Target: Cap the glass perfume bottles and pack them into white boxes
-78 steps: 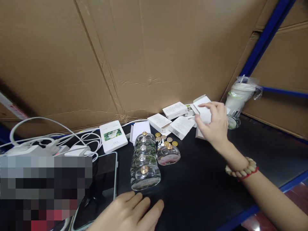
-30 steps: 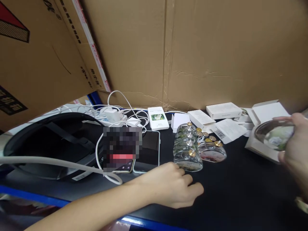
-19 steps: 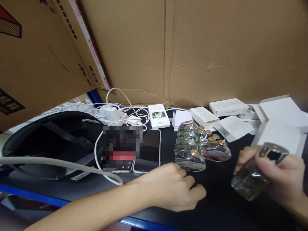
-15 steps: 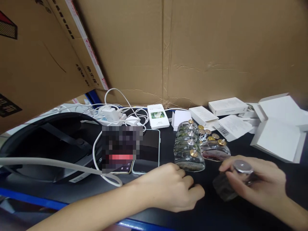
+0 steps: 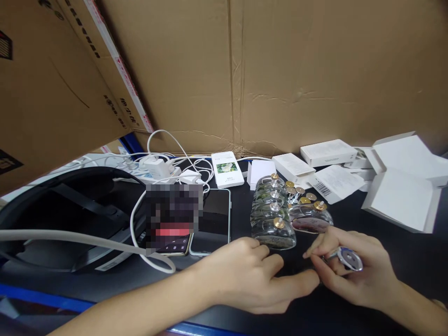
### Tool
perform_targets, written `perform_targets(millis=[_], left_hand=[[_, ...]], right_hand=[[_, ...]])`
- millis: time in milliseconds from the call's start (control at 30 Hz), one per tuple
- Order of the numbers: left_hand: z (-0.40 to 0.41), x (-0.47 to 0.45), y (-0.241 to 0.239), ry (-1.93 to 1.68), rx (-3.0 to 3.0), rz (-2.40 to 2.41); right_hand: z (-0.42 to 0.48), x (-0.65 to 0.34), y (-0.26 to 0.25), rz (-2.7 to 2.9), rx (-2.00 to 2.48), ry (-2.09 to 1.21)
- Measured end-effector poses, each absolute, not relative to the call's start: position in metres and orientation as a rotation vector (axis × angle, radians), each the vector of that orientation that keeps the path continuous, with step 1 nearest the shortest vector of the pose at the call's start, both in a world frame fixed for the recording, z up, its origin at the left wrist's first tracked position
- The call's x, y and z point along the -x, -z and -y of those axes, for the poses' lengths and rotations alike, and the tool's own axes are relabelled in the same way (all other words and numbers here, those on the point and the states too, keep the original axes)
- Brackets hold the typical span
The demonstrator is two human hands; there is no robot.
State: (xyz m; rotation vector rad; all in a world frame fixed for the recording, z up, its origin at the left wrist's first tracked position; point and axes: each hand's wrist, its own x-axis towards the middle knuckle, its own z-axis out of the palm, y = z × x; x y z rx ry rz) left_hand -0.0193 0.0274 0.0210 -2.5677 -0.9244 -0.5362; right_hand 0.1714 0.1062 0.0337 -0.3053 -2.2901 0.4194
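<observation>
My right hand (image 5: pixel 364 270) is closed around a silver round cap (image 5: pixel 350 259) with a flat disc face and a short stem. Its thumb and index finger are pinched at the front. Beside it, my left hand (image 5: pixel 259 280) shows its back, fingers curled, one finger reaching to the right hand's fingertips; whatever it holds is hidden. Just beyond both hands stands a row of clear glass bottles (image 5: pixel 275 237) with gold and silver stemmed tops. Another glass bottle (image 5: pixel 311 219) with a gold top is next to the row. Loose gold and silver discs (image 5: pixel 297 191) lie behind it.
White boxes (image 5: pixel 329 153) and an opened white carton (image 5: pixel 402 200) lie at the back right. Phones (image 5: pixel 213 219), white cables (image 5: pixel 135 219) and a black headset-like object (image 5: pixel 87 196) are on the left. Cardboard (image 5: pixel 297 70) walls the back.
My left hand has moved right, up to my right hand. The silver cap has tilted to show its flat face; the dark blurred block beneath my right hand no longer shows.
</observation>
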Motion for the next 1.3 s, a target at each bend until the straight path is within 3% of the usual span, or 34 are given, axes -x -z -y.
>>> perform_targets(millis=[367,600,900,1300], left_hand=[[-0.024,0.017,-0.025,0.531,2.47,0.91],[-0.023,0.018,-0.028,0.244,2.661,0.961],[-0.025,0.013,-0.024,0.429,2.644,0.973],[-0.026,0.011,-0.028,0.507,2.639,0.928]], right_hand=[[-0.112,-0.173,-0.044,2.133,0.308,-0.24],[-0.103,-0.168,-0.04,2.185,0.38,-0.345],[-0.104,-0.172,-0.032,2.196,0.383,-0.376],[-0.107,-0.173,-0.032,2.27,0.294,-0.104]])
